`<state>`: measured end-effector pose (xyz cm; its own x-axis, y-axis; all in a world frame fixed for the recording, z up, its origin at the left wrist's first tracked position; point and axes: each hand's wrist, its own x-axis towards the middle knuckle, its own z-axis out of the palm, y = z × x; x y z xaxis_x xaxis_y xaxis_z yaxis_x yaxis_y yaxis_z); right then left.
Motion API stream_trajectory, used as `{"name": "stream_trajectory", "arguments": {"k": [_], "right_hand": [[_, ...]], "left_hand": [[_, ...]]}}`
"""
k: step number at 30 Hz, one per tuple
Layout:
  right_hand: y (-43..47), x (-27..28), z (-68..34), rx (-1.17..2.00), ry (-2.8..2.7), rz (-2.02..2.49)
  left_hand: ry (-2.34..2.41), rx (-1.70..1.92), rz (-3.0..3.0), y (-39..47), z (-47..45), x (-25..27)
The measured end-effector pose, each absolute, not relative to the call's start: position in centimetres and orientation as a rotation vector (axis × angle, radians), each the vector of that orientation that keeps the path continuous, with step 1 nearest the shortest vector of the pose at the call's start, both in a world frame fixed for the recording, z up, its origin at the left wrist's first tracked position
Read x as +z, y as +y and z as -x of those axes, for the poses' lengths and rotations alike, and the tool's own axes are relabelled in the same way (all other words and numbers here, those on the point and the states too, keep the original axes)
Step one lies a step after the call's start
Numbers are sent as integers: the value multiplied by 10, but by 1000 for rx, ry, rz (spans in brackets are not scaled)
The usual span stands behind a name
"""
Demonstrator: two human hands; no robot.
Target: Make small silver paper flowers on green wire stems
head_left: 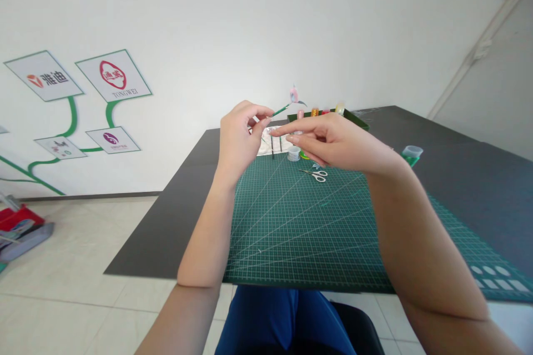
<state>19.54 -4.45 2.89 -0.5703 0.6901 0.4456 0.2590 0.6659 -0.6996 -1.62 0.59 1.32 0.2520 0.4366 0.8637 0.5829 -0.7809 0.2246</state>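
Within the left grip [242, 134], pinched by its stem [280, 111]: flower [293, 95], raised toward two o'clock, presumably to keep it untouched. At three o'clock, right grip [338, 141], narrow, contents impossible to tell. Toward seven, on the mat [300, 233], scissors [315, 173], probably parked within reach; beyond, at twelve, bottles [315, 112].

On the white painted wall [275, 22], a white four-sided panel with a green border [131, 79] reads "TONGWEI" below a red emblem [112, 75]. The similar panel nearer the wall's left edge [44, 66] reads "雅迪" beside an orange-red logo [35, 81]. Nearer the wall's bottom edge, a smaller purple-emblemed white panel [126, 140] has illegible lettering.
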Motion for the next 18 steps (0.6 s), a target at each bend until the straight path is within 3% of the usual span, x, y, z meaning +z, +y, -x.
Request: {"name": "stream_trajectory", "arguments": {"k": [18], "right_hand": [[-72, 42, -220, 691, -2131, 730]], "left_hand": [[-847, -1215, 2797, -9, 11, 9]]}}
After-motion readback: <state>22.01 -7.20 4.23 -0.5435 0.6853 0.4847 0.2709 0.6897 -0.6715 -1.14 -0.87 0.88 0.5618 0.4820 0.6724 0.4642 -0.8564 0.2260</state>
